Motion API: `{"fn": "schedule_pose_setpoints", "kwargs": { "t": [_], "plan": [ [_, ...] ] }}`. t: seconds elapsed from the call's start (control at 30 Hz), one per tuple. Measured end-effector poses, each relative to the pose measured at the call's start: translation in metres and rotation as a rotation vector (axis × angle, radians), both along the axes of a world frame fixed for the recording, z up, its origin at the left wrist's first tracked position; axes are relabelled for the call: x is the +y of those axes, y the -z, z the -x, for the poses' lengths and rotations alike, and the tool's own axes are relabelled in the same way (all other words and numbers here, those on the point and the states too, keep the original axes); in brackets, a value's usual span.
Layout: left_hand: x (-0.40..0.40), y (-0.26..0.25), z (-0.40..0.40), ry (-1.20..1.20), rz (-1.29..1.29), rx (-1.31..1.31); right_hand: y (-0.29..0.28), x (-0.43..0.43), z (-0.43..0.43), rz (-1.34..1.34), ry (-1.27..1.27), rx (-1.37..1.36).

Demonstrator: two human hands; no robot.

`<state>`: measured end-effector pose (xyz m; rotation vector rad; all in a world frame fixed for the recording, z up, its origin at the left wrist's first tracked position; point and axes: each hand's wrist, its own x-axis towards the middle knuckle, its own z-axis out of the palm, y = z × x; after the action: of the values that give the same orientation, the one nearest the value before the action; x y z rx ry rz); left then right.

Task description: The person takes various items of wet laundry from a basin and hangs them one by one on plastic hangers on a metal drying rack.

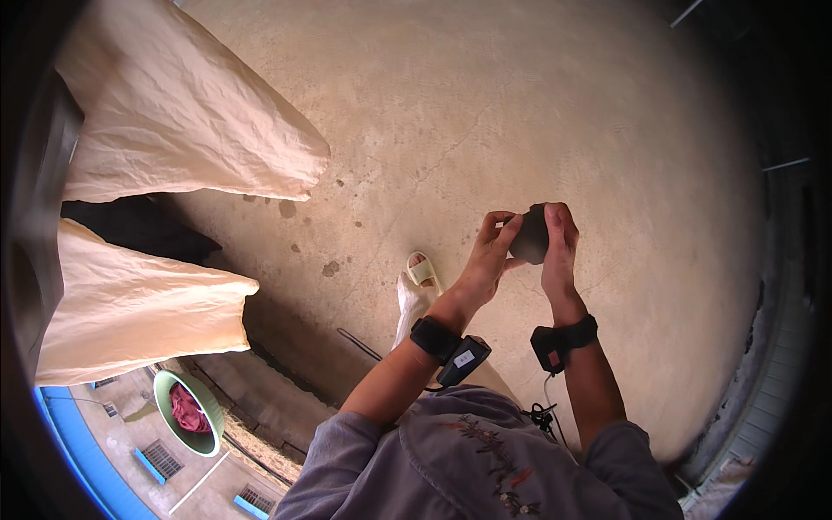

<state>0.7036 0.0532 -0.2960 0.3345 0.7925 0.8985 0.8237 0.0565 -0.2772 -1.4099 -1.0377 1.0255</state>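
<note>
Both hands are held out over the concrete floor (468, 130), gripping one small, dark, rounded item (530, 237) between them. What that item is cannot be made out; it may be folded cloth. My left hand (489, 250) pinches its left side with thumb and fingers. On the opposite side, the thumb of my right hand (560, 237) presses against it, and the other fingers are partly hidden behind. Black wrist straps with small devices sit on the left wrist (448, 348) and the right wrist (564, 341).
Two cream cloths (201, 110) (149, 302) hang at the left, with a dark cloth (143, 224) between them. A green basin (214, 416) holding pink fabric (188, 408) is at lower left. A slippered foot (422, 270) stands on the floor, near scattered damp spots (331, 268).
</note>
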Motion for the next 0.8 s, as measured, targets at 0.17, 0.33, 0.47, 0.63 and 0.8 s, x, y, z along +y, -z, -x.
{"fn": "schedule_pose_setpoints", "kwargs": {
  "t": [0.17, 0.33, 0.47, 0.63, 0.8],
  "plan": [
    [0.099, 0.003, -0.004, 0.071, 0.069, -0.238, -0.001, 0.1, -0.027, -0.032, -0.047, 0.021],
    [0.208, 0.006, -0.018, 0.105, 0.129, -0.277, -0.013, 0.206, -0.055, -0.051, -0.057, -0.109],
    [0.283, -0.01, -0.02, 0.157, -0.074, -0.102, -0.04, 0.295, -0.067, -0.054, -0.065, -0.15],
    [0.386, -0.025, 0.009, 0.019, -0.06, -0.087, -0.065, 0.405, -0.062, -0.06, -0.075, -0.021],
    [0.485, -0.037, 0.053, -0.136, -0.107, -0.015, -0.066, 0.535, -0.039, 0.063, -0.237, 0.323]
  ]
}}
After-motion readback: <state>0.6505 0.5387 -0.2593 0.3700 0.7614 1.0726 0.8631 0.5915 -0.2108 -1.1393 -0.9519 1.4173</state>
